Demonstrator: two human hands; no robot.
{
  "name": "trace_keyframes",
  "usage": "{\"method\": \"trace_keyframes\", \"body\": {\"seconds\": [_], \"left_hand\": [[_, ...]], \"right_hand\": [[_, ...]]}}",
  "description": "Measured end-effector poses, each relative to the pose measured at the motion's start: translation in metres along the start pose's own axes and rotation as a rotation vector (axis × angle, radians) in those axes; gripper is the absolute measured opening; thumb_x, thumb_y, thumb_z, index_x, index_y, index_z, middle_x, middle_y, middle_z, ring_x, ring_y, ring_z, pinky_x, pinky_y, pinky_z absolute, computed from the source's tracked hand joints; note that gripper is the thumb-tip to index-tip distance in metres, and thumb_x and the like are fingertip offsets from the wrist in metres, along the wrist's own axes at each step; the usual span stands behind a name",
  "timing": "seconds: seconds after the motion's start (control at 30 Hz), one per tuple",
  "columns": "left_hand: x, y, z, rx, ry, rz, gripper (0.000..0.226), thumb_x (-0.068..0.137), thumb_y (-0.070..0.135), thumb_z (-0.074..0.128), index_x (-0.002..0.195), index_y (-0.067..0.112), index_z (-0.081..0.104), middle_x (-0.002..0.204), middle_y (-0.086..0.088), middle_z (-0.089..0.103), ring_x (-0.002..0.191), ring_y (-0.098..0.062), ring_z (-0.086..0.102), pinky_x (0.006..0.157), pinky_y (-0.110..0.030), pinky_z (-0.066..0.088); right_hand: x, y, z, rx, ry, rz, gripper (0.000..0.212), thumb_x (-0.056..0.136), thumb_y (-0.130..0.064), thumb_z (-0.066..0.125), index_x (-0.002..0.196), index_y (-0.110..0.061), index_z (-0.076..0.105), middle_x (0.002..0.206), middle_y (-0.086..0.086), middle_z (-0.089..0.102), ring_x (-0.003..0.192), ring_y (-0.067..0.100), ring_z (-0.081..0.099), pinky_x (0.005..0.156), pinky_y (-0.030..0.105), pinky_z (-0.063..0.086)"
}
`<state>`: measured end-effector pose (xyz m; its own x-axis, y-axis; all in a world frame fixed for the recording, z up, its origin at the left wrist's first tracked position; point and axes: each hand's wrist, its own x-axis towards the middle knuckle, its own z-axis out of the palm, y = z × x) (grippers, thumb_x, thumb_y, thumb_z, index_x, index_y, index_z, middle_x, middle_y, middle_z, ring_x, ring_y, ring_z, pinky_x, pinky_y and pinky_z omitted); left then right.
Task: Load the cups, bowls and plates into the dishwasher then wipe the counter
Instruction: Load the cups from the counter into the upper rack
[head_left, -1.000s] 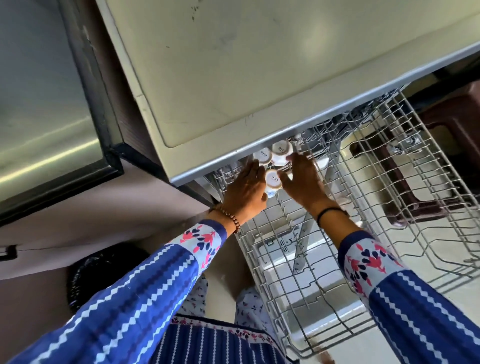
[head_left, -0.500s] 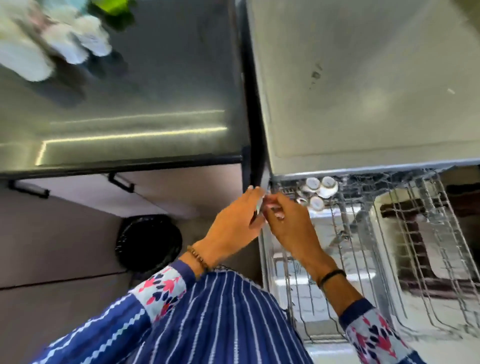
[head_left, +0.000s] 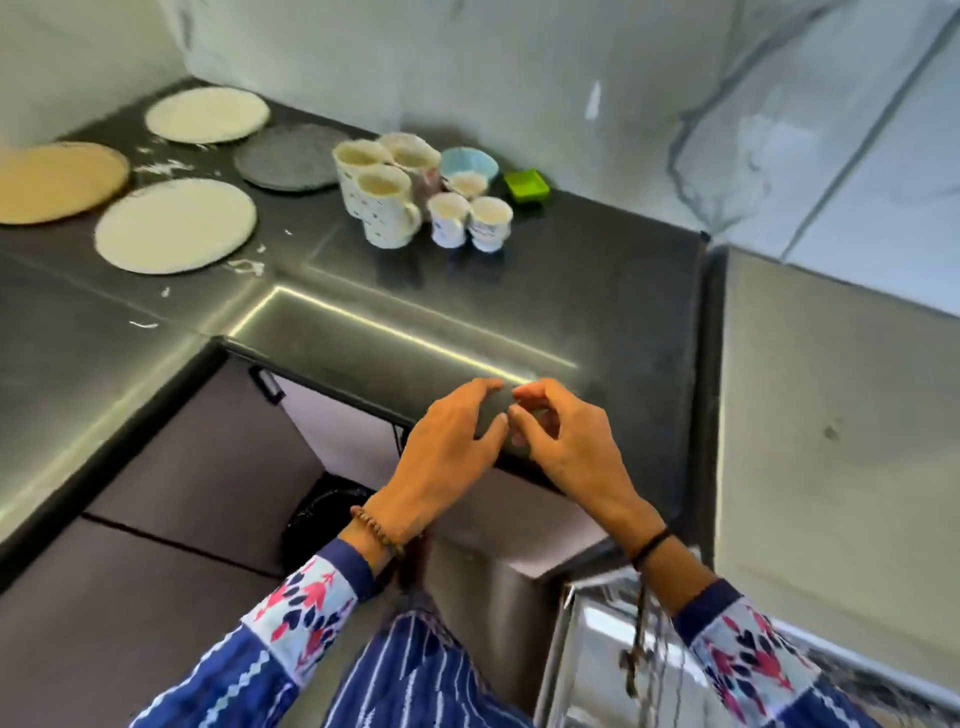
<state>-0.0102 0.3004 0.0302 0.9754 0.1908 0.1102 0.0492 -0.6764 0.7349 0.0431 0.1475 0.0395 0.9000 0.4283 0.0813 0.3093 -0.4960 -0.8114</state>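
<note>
Crockery waits on the dark, glossy stone worktop (head_left: 571, 291), all of it up toward twelve o'clock and well apart from the hands. A cluster of white patterned ceramic mugs and smaller cups (head_left: 415, 200) stands upright at about twelve, packed so that neighbours touch; a pale blue bowl (head_left: 470, 162) sits just behind them and a small green square dish (head_left: 525, 184) lies at their one o'clock side. Out toward ten and eleven lie the flat pieces: a round white plate (head_left: 175, 226), a tan round plate (head_left: 54, 182) partly cut off by the frame edge, a second white plate (head_left: 208, 114) at the back, and a dark grey round plate (head_left: 291, 157) beside the mugs. White smears and crumbs (head_left: 161, 167) dot the surface between the plates. The left hand (head_left: 449, 449) and right hand (head_left: 569, 447) hover together above the near worktop edge, at about six o'clock, fingers (head_left: 483, 387) loosely curled, tips nearly meeting and holding nothing. The ceramic looks stiff, breakable and probably slick, so the mugs are best taken singly by handle or body, since pulling one may knock its neighbours. The plates lie flat, so a fingertip will likely need to slip under a rim. At five o'clock a bit of the dishwasher's wire rack (head_left: 644, 654) shows.
</note>
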Motion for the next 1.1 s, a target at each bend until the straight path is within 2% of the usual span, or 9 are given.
{"method": "trace_keyframes", "body": {"seconds": [0.17, 0.3, 0.47, 0.6, 0.7, 0.77, 0.9, 1.03, 1.1], "left_hand": [[0.068, -0.045, -0.032, -0.063, 0.044, -0.078, 0.039, 0.091, 0.029, 0.06, 0.129, 0.019, 0.056, 0.124, 0.003, 0.065, 0.115, -0.014, 0.059, 0.096, -0.035, 0.049], [0.126, -0.081, -0.048, -0.171, 0.04, -0.167, 0.042, 0.09, 0.025, 0.062, 0.13, 0.018, 0.056, 0.116, 0.002, 0.067, 0.103, -0.01, 0.063, 0.094, -0.028, 0.048], [0.191, -0.104, -0.046, -0.386, -0.055, -0.22, 0.041, 0.088, 0.019, 0.064, 0.129, 0.017, 0.057, 0.123, -0.002, 0.065, 0.112, -0.008, 0.059, 0.102, -0.025, 0.045], [0.227, -0.106, -0.031, -0.476, -0.199, -0.191, 0.051, 0.086, 0.022, 0.062, 0.136, 0.028, 0.051, 0.135, 0.007, 0.058, 0.125, -0.003, 0.051, 0.109, -0.025, 0.04], [0.246, -0.103, -0.018, -0.524, -0.244, -0.146, 0.06, 0.085, 0.016, 0.062, 0.142, 0.027, 0.046, 0.14, 0.01, 0.053, 0.128, 0.001, 0.048, 0.111, -0.023, 0.037], [0.256, -0.103, -0.012, -0.554, -0.243, -0.142, 0.066, 0.087, 0.013, 0.062, 0.148, 0.026, 0.039, 0.146, 0.01, 0.047, 0.132, 0.002, 0.043, 0.113, -0.021, 0.033], [0.263, -0.108, -0.007, -0.656, -0.258, -0.207, 0.071, 0.09, 0.012, 0.06, 0.152, 0.028, 0.028, 0.151, 0.009, 0.039, 0.136, -0.001, 0.037, 0.115, -0.024, 0.031], [0.265, -0.112, -0.008, -0.736, -0.286, -0.245, 0.073, 0.093, 0.007, 0.058, 0.153, 0.028, 0.023, 0.144, 0.016, 0.035, 0.135, 0.0, 0.034, 0.107, -0.014, 0.031], [0.264, -0.113, -0.008, -0.755, -0.294, -0.254, 0.074, 0.093, 0.01, 0.059, 0.153, 0.03, 0.022, 0.151, 0.013, 0.033, 0.141, -0.008, 0.032, 0.109, -0.018, 0.031]], "right_hand": [[0.095, -0.017, 0.033, 0.003, -0.032, 0.046, 0.011, 0.095, -0.026, 0.065, 0.106, -0.024, 0.065, 0.082, -0.007, 0.072, 0.07, 0.004, 0.069, 0.067, 0.022, 0.055], [0.17, -0.012, 0.06, -0.011, -0.03, 0.098, 0.012, 0.094, -0.028, 0.065, 0.105, -0.024, 0.064, 0.089, -0.007, 0.071, 0.081, 0.008, 0.07, 0.076, 0.029, 0.058], [0.24, 0.004, 0.078, -0.087, 0.149, 0.254, 0.025, 0.091, -0.027, 0.069, 0.104, -0.016, 0.051, 0.097, 0.001, 0.062, 0.088, 0.016, 0.061, 0.069, 0.021, 0.043], [0.281, 0.027, 0.074, -0.044, 0.326, 0.363, 0.046, 0.082, -0.024, 0.078, 0.111, -0.015, 0.044, 0.117, 0.01, 0.054, 0.106, 0.026, 0.059, 0.089, 0.037, 0.05], [0.3, 0.038, 0.066, -0.012, 0.277, 0.386, 0.071, 0.077, -0.02, 0.082, 0.133, -0.015, 0.039, 0.136, 0.01, 0.052, 0.121, 0.026, 0.056, 0.103, 0.042, 0.049], [0.307, 0.039, 0.062, 0.039, 0.223, 0.338, 0.08, 0.076, -0.012, 0.081, 0.141, -0.019, 0.035, 0.139, 0.006, 0.053, 0.123, 0.022, 0.056, 0.104, 0.038, 0.049], [0.315, 0.038, 0.059, 0.154, 0.177, 0.252, 0.083, 0.075, -0.01, 0.084, 0.142, -0.027, 0.038, 0.132, -0.007, 0.056, 0.116, 0.01, 0.056, 0.088, 0.012, 0.046], [0.314, 0.04, 0.059, 0.237, 0.203, 0.248, 0.071, 0.076, -0.023, 0.085, 0.134, -0.034, 0.046, 0.128, -0.012, 0.058, 0.115, 0.007, 0.058, 0.085, 0.013, 0.047], [0.312, 0.04, 0.058, 0.254, 0.192, 0.253, 0.068, 0.076, -0.029, 0.086, 0.132, -0.036, 0.047, 0.128, -0.014, 0.059, 0.116, 0.006, 0.058, 0.087, 0.015, 0.047]]}}
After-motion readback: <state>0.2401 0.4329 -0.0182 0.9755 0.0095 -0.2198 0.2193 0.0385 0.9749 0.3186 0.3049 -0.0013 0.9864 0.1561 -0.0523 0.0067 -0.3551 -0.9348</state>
